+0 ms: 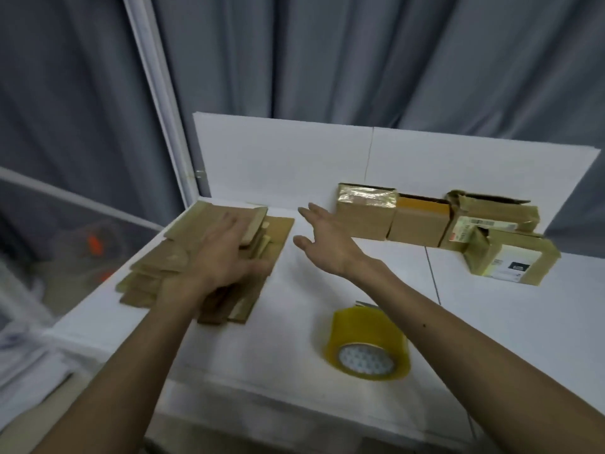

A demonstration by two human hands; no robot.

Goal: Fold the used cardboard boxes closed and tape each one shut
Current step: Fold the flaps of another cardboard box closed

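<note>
Left hand [226, 257]: fingers spread, palm down over the flattened boxes [154, 267], gripping nothing; blurred.
Right hand [324, 244]: open, empty, hovering just right of that stack.
Stack: by the desk's [491, 322] left edge, under the nearer left hand; long axis runs front to back.
Tape roll [368, 342]: toward the front edge, apart.
Assembled boxes [419, 224]: back edge, right.

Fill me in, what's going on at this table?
A person's left hand reaches, open, over the pile of flattened cardboard; blur hides any contact. The right hand is open in the air beside it, holding nothing. The tape roll lies untouched on the table, and assembled boxes line the back.
</note>
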